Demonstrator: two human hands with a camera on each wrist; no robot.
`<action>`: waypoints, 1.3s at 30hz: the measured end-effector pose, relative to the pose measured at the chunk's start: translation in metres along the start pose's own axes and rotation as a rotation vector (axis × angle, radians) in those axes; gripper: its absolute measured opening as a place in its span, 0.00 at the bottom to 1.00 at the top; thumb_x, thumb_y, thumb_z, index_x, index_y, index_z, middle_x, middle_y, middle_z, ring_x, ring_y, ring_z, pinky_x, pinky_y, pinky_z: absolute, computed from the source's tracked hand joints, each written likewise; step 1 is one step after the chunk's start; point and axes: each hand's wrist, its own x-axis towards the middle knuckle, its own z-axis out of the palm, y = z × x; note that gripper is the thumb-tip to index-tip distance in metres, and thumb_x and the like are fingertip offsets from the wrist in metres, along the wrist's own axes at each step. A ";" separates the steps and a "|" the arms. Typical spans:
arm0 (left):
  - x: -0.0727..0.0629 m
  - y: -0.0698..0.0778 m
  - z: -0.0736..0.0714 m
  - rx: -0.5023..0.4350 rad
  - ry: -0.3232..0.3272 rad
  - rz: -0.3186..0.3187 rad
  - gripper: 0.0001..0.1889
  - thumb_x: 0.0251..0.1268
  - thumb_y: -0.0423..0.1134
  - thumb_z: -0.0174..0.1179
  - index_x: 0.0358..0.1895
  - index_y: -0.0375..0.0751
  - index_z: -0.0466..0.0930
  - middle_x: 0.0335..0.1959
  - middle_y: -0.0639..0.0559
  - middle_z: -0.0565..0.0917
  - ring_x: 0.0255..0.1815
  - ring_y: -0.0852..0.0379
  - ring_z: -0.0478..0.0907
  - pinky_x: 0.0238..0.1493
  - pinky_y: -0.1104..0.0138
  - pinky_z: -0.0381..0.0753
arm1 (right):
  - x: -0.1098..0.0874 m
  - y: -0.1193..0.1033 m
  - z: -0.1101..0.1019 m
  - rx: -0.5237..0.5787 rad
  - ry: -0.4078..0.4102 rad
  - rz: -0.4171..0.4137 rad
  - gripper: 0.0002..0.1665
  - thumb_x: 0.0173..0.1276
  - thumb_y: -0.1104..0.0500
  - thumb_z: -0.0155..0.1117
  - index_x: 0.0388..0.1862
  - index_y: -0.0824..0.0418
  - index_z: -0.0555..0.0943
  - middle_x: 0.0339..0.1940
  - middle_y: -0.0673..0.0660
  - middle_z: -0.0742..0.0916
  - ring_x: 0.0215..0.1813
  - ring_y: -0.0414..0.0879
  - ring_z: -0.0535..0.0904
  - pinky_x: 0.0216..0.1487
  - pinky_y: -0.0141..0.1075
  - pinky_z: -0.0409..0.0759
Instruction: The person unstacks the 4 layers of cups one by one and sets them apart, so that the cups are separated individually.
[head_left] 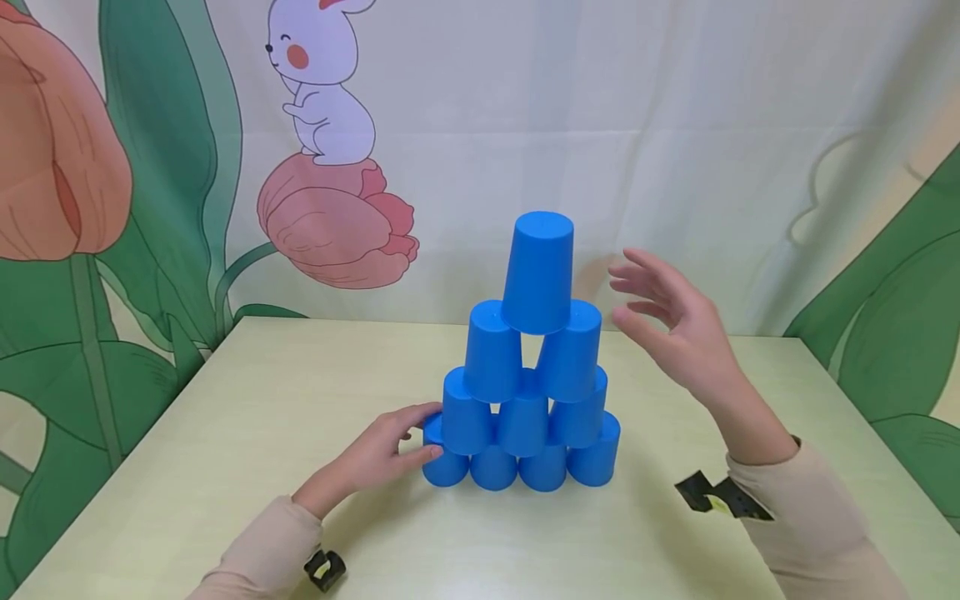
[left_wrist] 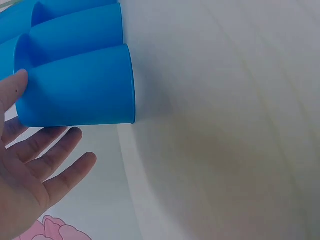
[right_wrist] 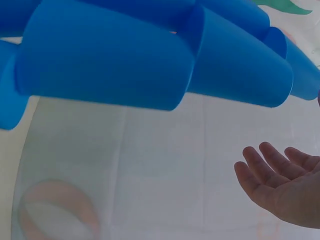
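Blue upside-down cups form a pyramid in the head view, with several in the bottom row, then three, two, and a single top cup [head_left: 540,271]. Low on the left side, my left hand [head_left: 375,454] is at the bottom-left cup [head_left: 446,468]. The left wrist view shows the thumb [left_wrist: 17,87] against that cup near its base, while the other fingers spread loosely along its side. To the right of the top cup, my right hand [head_left: 678,329] is raised with fingers apart and holds nothing. Cups of the right side [right_wrist: 110,55] fill the upper right wrist view.
The pyramid stands on a pale table [head_left: 337,367]. Behind it hangs a light curtain [head_left: 465,167] printed with a white rabbit [head_left: 330,117], tulips and green leaves. Black wrist pieces [head_left: 325,571] show at both beige sleeves [head_left: 262,542].
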 end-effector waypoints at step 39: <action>0.003 -0.002 -0.001 -0.065 -0.019 -0.069 0.27 0.60 0.42 0.59 0.61 0.36 0.65 0.54 0.42 0.75 0.49 0.45 0.75 0.45 0.53 0.76 | 0.019 -0.040 0.025 0.123 -0.001 0.059 0.35 0.58 0.53 0.66 0.63 0.62 0.67 0.56 0.58 0.78 0.55 0.52 0.74 0.55 0.50 0.71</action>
